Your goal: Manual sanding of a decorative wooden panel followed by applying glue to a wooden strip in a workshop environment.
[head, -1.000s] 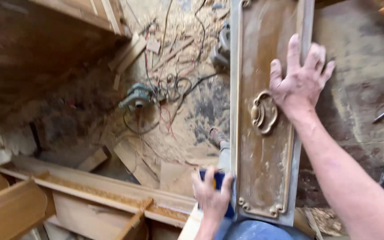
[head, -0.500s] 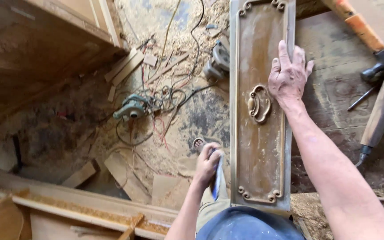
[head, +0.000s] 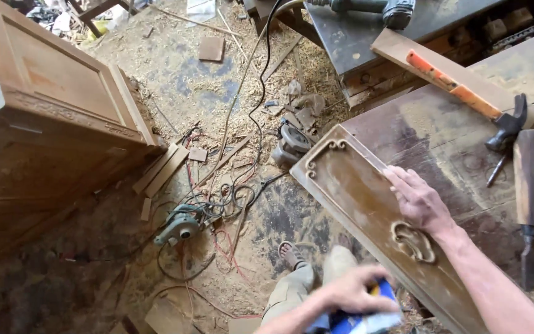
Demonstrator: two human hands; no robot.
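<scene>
A long carved wooden panel [head: 353,192] with scrolled corners and a raised ornament [head: 413,240] lies slanted over the workbench edge. My right hand [head: 418,198] rests flat on it, just above the ornament, fingers spread. My left hand [head: 353,291] is at the bottom of the view, closed around a blue and white object [head: 366,318] that looks like a folded sanding sheet, held near the panel's lower edge. My knee and sandalled foot [head: 290,252] show below.
On the workbench [head: 465,148] lie a hammer with an orange handle [head: 458,93] and a chisel [head: 528,204]. A wooden cabinet [head: 50,111] stands at left. Power tools [head: 180,227], tangled cables, wood offcuts and sawdust cover the floor.
The view has swung, so the panel now lies diagonally. My right hand stays on the panel near the ornament. My left hand with the blue object has moved right, towards the panel's lower part.
</scene>
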